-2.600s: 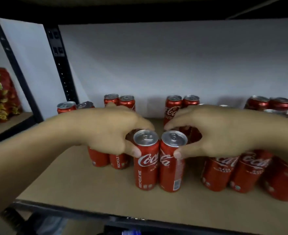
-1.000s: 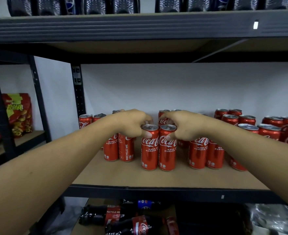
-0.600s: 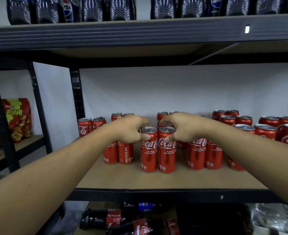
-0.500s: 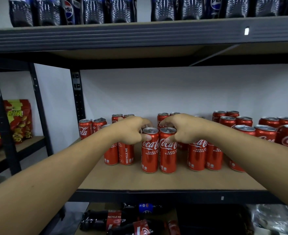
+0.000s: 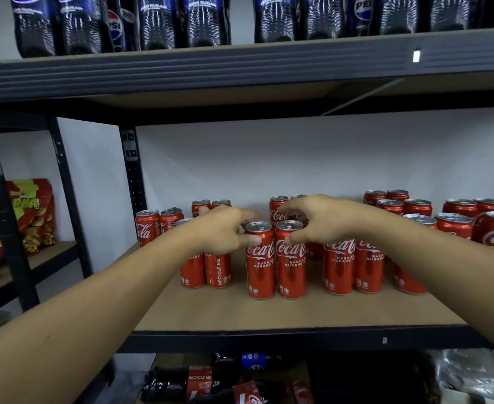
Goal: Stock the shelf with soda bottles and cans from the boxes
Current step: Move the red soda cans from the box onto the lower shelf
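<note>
While the left hand [image 5: 225,233] pinches the left can [image 5: 259,263] and the right hand [image 5: 318,223] the right can [image 5: 291,263] just under their rims, both likely handle heavy, rigid and slick, safest gripped mid-wall.

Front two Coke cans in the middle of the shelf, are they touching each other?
Touching. The head view shows the left front can and the right front can side by side, their red walls meeting with no gap between them.
</note>
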Demonstrator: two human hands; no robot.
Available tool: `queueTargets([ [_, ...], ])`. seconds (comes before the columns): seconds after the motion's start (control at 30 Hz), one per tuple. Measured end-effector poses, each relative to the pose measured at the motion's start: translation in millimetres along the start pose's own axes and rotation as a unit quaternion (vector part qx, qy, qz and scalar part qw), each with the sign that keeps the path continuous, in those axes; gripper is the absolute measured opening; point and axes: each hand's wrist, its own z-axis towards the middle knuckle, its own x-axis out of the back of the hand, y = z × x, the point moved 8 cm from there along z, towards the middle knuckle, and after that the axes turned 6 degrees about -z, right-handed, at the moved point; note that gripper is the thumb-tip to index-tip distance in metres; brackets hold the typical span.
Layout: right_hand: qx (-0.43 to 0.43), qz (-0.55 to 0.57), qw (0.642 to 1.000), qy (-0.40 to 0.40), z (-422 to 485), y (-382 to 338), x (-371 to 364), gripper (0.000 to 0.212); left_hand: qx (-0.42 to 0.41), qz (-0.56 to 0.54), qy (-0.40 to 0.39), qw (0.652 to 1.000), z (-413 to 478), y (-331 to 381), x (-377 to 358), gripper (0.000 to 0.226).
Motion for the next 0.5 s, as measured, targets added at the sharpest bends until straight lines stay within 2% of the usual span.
queueTargets([
  [0.23,0.065,-0.005,0.996,0.066,-7,-40,29,0.067,-0.037,0.034,0.041,0.998,-35,-10,49,0.054],
  [0.37,0.094,-0.016,0.995,0.033,15,-77,25,0.068,0.014,0.055,0.022,0.998,-45,-45,76,0.049],
  [0.5,0.086,-0.040,0.995,0.009,53,-104,17,0.068,0.069,0.096,-0.029,0.993,-38,-72,80,0.065],
])
